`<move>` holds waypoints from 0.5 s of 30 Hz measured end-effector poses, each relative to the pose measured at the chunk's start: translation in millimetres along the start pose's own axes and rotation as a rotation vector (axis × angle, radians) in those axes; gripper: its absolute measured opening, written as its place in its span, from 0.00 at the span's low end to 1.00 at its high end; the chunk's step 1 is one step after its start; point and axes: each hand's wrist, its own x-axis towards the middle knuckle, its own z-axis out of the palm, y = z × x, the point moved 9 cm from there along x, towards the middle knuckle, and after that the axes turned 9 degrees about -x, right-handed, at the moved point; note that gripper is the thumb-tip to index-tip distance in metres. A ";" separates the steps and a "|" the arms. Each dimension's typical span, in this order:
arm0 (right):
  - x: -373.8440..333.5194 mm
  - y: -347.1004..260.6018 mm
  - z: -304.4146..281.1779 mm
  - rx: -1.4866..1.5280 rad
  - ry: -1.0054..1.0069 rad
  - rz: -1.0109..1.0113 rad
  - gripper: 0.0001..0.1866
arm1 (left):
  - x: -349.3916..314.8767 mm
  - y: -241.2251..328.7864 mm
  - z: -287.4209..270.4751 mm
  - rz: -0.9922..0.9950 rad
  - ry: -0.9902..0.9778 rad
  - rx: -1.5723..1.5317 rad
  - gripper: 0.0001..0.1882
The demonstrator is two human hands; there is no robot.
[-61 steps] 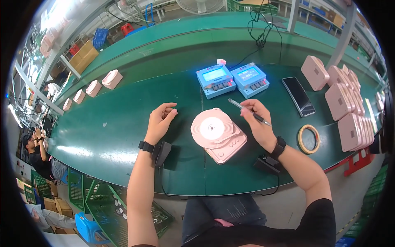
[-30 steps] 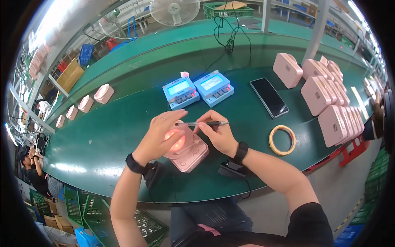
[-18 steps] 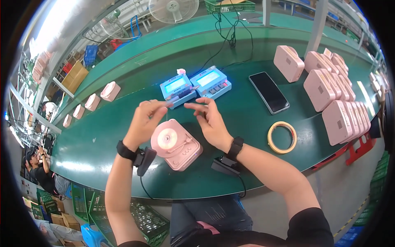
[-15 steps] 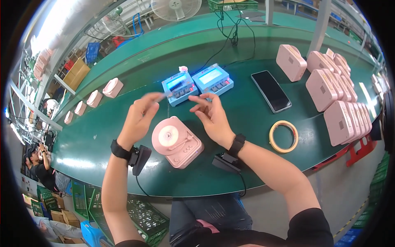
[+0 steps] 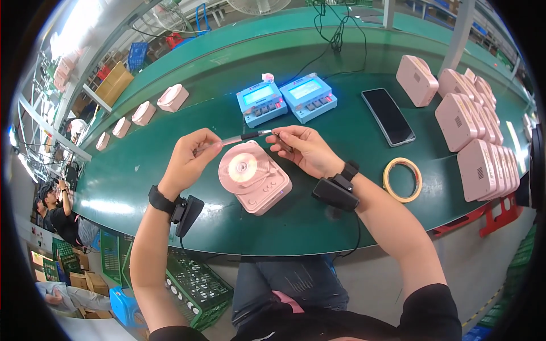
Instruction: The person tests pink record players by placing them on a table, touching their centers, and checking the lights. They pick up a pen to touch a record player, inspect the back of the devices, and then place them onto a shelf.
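My left hand [image 5: 192, 156] pinches a pen [image 5: 233, 140] with a clear barrel and black grip, its tip pointing right. My right hand [image 5: 310, 150] is closed at the tip end, its fingers around a small dark piece [image 5: 282, 143] that is mostly hidden. Below the pen, a pink mini record player [image 5: 263, 196] lies on the green table with its disc facing up; neither hand grips it. Just beyond the hands stand two light-blue boxes with lit screens, a left box [image 5: 263, 117] and a right box [image 5: 310, 113].
To the right lie a dark-screened phone [image 5: 389, 116] and a tape roll [image 5: 418, 183]. Several pink players [image 5: 475, 170] stand in rows at the far right. More pink units [image 5: 173, 98] line the left. Cables [image 5: 336, 37] hang behind the screens. A green crate [image 5: 199, 287] sits below the table edge.
My right hand has closed around the small dark piece by the pen tip. The pen, blurred before, now shows clearly between my hands. The whole view has shifted slightly.
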 end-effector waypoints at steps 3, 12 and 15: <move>0.3 0.5 0.6 -0.031 0.003 -0.006 0.12 | -0.1 4.2 5.6 -0.008 -0.034 0.008 0.08; -1.0 1.3 9.3 -0.046 -0.065 0.003 0.11 | -0.5 11.1 4.4 0.012 -0.053 0.106 0.08; -0.8 2.1 9.1 -0.052 -0.074 0.001 0.11 | -1.0 15.8 3.8 0.015 -0.052 0.160 0.07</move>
